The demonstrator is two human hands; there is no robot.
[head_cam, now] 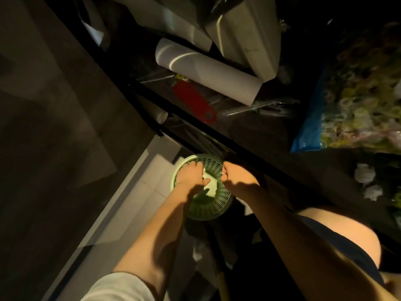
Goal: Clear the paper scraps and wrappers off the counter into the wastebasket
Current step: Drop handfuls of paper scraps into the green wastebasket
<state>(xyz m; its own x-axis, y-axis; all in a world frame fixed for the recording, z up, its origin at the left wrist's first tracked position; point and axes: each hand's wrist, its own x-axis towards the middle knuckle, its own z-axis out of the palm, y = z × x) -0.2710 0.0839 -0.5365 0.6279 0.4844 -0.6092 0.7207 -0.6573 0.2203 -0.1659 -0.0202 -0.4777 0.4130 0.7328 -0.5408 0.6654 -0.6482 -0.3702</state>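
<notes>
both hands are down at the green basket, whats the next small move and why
Probably draw the left hand up out of the green wastebasket. White paper already lies inside under that hand, and crumpled scraps sit on the dark counter to the right, not yet cleared.

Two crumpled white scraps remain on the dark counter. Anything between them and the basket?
Only the hands. The left hand lies across the mouth of the green perforated plastic wastebasket, on white paper inside; the right hand is at its rim. Nothing else visible lies between the crumpled white scraps and it, though that stretch is dim.
</notes>
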